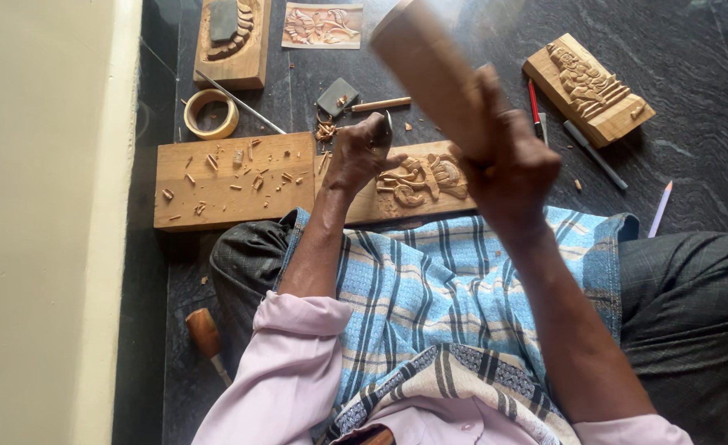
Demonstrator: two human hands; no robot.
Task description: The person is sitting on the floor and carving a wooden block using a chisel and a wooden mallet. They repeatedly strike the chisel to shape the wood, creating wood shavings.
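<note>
Wooden mallet (430,70) raised, blurred, pale

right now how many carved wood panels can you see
3. One carved panel lies under the left hand, one sits at the upper right on the floor, and one at the top left, partly cut off by the frame edge. Others may lie out of view.

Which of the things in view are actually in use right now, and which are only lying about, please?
In use: left hand, chisel, carved panel, right hand, wooden mallet.

Lying about: tape roll, plain board, red pen, finished carving.
</note>
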